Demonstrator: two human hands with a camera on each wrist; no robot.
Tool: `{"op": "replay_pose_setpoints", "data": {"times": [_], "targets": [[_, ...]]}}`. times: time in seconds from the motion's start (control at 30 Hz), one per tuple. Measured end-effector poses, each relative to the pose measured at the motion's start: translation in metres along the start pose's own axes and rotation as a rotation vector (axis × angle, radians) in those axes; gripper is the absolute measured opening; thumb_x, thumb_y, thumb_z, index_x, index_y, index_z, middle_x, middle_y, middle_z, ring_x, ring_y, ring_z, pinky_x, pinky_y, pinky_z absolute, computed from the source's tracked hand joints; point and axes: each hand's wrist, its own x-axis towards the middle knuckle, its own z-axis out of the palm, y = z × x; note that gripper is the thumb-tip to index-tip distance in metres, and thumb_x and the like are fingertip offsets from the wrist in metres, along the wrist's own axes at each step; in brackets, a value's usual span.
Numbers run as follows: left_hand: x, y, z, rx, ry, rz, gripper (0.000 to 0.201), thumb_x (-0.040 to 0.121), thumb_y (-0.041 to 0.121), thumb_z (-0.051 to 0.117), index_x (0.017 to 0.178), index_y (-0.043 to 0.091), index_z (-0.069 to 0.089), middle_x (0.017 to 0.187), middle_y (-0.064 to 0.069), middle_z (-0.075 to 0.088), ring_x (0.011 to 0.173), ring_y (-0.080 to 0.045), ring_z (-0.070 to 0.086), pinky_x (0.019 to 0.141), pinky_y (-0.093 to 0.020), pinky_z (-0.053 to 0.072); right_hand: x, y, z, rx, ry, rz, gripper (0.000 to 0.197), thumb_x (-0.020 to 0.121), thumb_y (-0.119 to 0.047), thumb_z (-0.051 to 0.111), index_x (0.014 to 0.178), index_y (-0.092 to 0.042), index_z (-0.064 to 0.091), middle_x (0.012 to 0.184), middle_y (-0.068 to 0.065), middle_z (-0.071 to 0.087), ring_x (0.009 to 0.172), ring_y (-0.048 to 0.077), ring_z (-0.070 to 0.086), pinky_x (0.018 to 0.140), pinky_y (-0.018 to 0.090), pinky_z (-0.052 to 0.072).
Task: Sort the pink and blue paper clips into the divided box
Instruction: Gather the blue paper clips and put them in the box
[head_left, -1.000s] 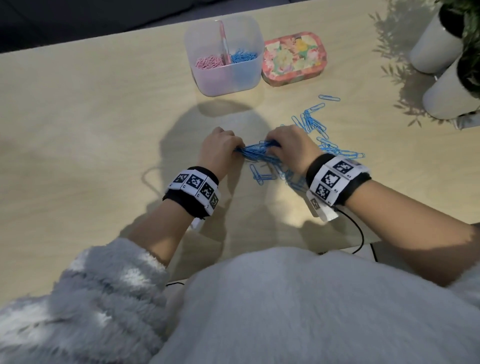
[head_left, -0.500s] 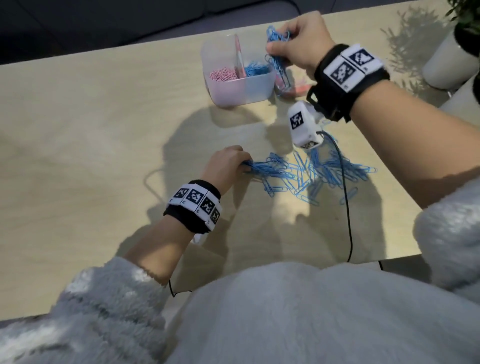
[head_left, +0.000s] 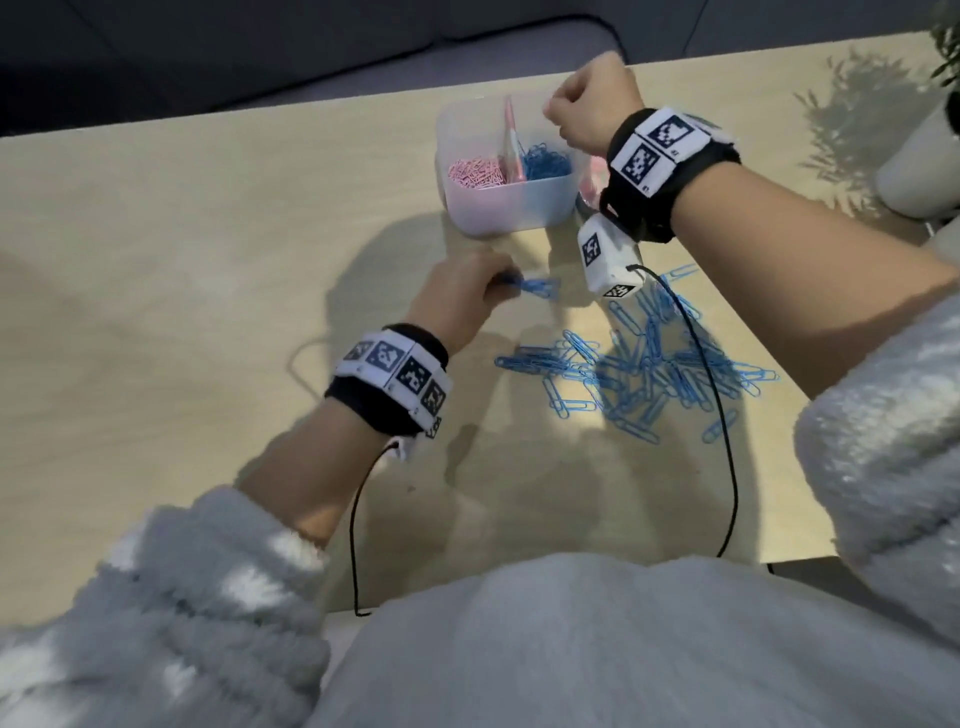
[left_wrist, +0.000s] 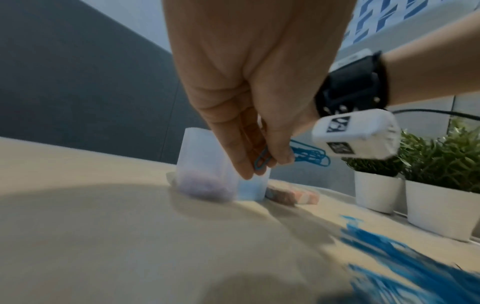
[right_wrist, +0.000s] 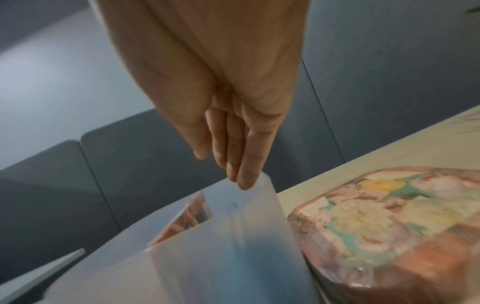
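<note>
pinched between thumb and fingers of the left hand (left_wrist: 249, 86) is a small bunch of blue clips (left_wrist: 309, 153), held just off the table (head_left: 182, 260) between the box (head_left: 506, 208) and the loose pile (head_left: 644, 369). the right hand (head_left: 592, 101) hangs over the box's far right corner, fingers (right_wrist: 246, 166) straight, close together and pointing down at the rim, with nothing in them.

half a second ago that right hand carried a clump of blue clips above the box; now it holds none, and the blue mound on the right of the divider (head_left: 511, 145) looks fuller, so the load has most likely dropped into the blue side. a second ago both hands were down at the pile, gathering. the left hand has since lifted its share clear of the heap.

pink clips (head_left: 475, 174) lie left of the divider, and no pink ones show on the table, so the pink half seems done. what remains is the blue pile, spread to the right of the left hand under the right forearm and crossed by the wrist cable (head_left: 724, 415). a floral tin (right_wrist: 389, 226) sits touching or just beside the box on its right.

next, by my reading, the left bunch goes to the blue side while the right hand returns for more.
</note>
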Motion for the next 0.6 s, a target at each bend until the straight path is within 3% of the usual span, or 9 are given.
{"op": "replay_pose_setpoints", "data": {"times": [0.13, 0.23, 0.37, 0.5, 0.6], "targets": [[0.043, 0.014, -0.025, 0.061, 0.154, -0.03, 0.021, 0.088, 0.015, 0.056, 0.104, 0.008, 0.067, 0.109, -0.013, 0.067, 0.104, -0.027, 0.058, 0.08, -0.027, 0.035, -0.024, 0.02, -0.017, 0.234, 0.072, 0.006, 0.023, 0.074, -0.022, 0.049, 0.053, -0.018, 0.058, 0.071, 0.009, 0.063, 0.065, 0.019, 0.058, 0.071, 0.034, 0.053], [0.081, 0.027, -0.037, 0.17, 0.196, -0.099, 0.027, 0.09, 0.017, 0.05, 0.113, 0.006, 0.061, 0.119, -0.016, 0.061, 0.114, -0.029, 0.053, 0.09, -0.033, 0.037, -0.058, 0.043, -0.027, 0.309, 0.088, 0.018, 0.018, 0.076, -0.018, 0.051, 0.064, -0.014, 0.063, 0.071, 0.013, 0.064, 0.063, 0.022, 0.06, 0.071, 0.041, 0.055], [0.12, 0.045, -0.043, 0.272, 0.079, -0.22, 0.029, 0.092, 0.016, 0.053, 0.118, 0.002, 0.057, 0.124, -0.019, 0.059, 0.118, -0.034, 0.053, 0.096, -0.037, 0.042, -0.103, 0.08, -0.026, 0.288, 0.031, 0.031, 0.02, 0.077, -0.02, 0.051, 0.078, -0.011, 0.068, 0.078, 0.02, 0.068, 0.072, 0.031, 0.066, 0.076, 0.048, 0.054], [0.131, 0.06, -0.04, 0.324, 0.018, -0.23, 0.036, 0.088, 0.021, 0.061, 0.117, 0.0, 0.057, 0.124, -0.018, 0.06, 0.117, -0.033, 0.055, 0.095, -0.037, 0.044, -0.134, 0.109, -0.022, 0.207, -0.03, 0.055, 0.026, 0.075, -0.022, 0.05, 0.08, -0.007, 0.071, 0.077, 0.011, 0.069, 0.072, 0.022, 0.064, 0.08, 0.045, 0.055], [0.12, 0.062, -0.036, 0.312, 0.049, -0.189, 0.032, 0.092, 0.015, 0.051, 0.118, -0.002, 0.056, 0.124, -0.022, 0.059, 0.116, -0.035, 0.054, 0.096, -0.038, 0.043, -0.154, 0.123, -0.026, 0.052, -0.075, 0.038, 0.016, 0.081, -0.008, 0.055, 0.086, -0.005, 0.07, 0.085, 0.013, 0.072, 0.075, 0.02, 0.061, 0.082, 0.036, 0.051]]}}
